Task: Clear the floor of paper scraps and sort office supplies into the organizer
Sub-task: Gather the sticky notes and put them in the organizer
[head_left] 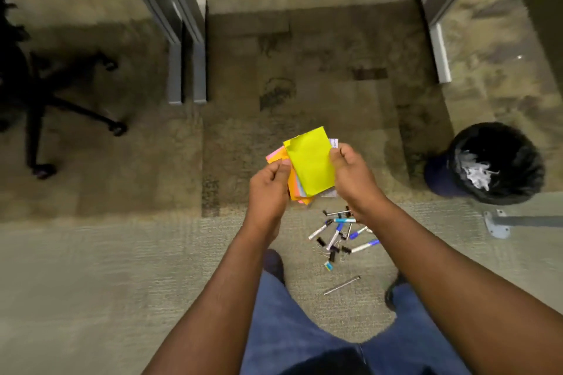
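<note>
Hands: a fanned stack of coloured paper notes is pinched at its edges by the left hand and right hand, above the carpet.
Floor: pens and binder clips are scattered below; a lined bin stands to the right.
Risk: loose sheets may be dropped if either pinch slackens.

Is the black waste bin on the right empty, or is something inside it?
Not empty. The waste bin stands upright on the carpet, and white paper scraps lie inside its black liner.
</note>
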Demonstrator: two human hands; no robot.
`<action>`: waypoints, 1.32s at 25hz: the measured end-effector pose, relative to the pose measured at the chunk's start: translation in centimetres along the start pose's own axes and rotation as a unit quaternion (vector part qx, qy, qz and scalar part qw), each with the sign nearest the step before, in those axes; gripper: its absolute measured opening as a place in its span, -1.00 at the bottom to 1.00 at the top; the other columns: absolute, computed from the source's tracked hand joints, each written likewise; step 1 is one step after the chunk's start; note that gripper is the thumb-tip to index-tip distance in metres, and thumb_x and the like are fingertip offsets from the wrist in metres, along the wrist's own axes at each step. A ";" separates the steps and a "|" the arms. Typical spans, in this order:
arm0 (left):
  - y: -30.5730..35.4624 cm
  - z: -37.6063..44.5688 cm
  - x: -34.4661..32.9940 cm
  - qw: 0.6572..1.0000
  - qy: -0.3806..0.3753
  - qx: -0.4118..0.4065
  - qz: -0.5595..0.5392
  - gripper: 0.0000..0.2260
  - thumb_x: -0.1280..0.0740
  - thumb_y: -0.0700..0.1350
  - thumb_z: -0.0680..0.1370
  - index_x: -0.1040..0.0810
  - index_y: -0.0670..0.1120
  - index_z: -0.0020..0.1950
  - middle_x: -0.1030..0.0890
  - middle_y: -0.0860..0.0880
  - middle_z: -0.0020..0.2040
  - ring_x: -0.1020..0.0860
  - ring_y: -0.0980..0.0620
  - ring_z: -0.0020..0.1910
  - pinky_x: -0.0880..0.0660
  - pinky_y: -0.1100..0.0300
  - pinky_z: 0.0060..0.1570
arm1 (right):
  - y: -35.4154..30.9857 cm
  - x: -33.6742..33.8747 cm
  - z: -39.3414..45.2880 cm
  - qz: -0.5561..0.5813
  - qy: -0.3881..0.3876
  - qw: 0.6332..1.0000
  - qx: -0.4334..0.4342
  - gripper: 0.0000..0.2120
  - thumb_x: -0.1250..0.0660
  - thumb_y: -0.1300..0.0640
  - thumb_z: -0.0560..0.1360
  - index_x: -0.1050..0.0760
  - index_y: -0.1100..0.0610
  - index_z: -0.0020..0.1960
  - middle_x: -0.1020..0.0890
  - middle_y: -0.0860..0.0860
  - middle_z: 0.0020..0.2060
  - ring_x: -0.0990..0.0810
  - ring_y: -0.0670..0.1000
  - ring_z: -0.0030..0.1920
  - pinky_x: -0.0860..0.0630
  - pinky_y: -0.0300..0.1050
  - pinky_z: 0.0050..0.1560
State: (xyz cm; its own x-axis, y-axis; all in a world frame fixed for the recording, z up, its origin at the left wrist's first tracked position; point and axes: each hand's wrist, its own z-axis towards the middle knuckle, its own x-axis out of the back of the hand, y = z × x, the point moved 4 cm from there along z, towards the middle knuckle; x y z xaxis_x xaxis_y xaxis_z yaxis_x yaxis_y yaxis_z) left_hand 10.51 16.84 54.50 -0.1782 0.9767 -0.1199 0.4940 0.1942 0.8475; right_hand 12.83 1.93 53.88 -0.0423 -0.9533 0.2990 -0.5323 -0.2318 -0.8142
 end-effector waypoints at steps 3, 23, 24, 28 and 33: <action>5.3 -1.5 2.5 0.999 -0.045 -0.011 -0.024 -0.78 -0.18 -0.12 0.65 -0.62 -0.12 0.05 -0.70 -0.08 -0.05 -0.65 -0.02 -0.09 -0.58 0.02 -0.03 | -5.5 -2.5 -2.5 -0.009 -0.018 1.000 0.017 -0.77 -0.21 -0.02 0.59 -0.48 0.07 0.16 -0.58 0.13 0.11 -0.58 0.15 0.12 -0.53 0.23 0.13; 35.5 11.1 10.2 0.948 0.055 -0.229 0.214 -0.68 -0.31 -0.25 0.52 -0.42 0.05 0.21 -0.59 0.06 0.02 -0.58 0.10 -0.01 -0.52 0.25 -0.02 | -36.1 -13.2 5.9 -0.001 -0.059 0.980 0.192 -0.68 -0.20 0.18 0.59 -0.33 0.04 0.34 -0.54 0.03 0.18 -0.51 0.02 0.15 -0.46 -0.01 0.20; 37.5 13.2 10.4 0.940 0.067 -0.246 0.228 -0.68 -0.31 -0.23 0.53 -0.38 0.06 0.21 -0.57 0.11 0.00 -0.57 0.15 -0.04 -0.48 0.31 -0.07 | -38.3 -14.1 7.6 -0.001 -0.059 0.974 0.221 -0.69 -0.18 0.17 0.60 -0.31 0.06 0.34 -0.51 0.02 0.16 -0.50 0.00 0.13 -0.43 -0.07 0.15; 43.3 21.5 11.3 0.925 0.116 -0.256 0.256 -0.56 -0.30 -0.30 0.52 -0.29 0.07 0.29 -0.48 0.14 0.04 -0.50 0.22 0.01 -0.42 0.44 -0.11 | -45.4 -17.2 15.5 -0.026 -0.078 0.958 0.275 -0.75 -0.13 0.28 0.60 -0.29 0.13 0.26 -0.47 0.02 0.04 -0.47 0.00 0.01 -0.40 -0.14 -0.01; 45.6 28.6 12.1 0.936 0.139 -0.219 0.239 -0.59 -0.33 -0.30 0.52 -0.34 0.05 0.26 -0.48 0.12 0.11 -0.50 0.18 0.04 -0.43 0.53 -0.10 | -48.1 -20.8 22.4 0.001 -0.069 0.964 0.257 -0.73 -0.15 0.38 0.56 -0.32 0.14 0.22 -0.49 0.02 0.07 -0.49 -0.03 0.01 -0.47 -0.22 0.01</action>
State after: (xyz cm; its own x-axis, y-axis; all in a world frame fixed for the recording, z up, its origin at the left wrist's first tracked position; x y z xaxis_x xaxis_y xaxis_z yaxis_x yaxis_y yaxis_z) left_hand 55.23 40.17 76.93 -0.2714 0.8686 0.4145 0.1893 -0.3741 0.9079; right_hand 58.23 28.56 75.71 0.0890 -0.9622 0.2572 -0.0414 -0.2616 -0.9643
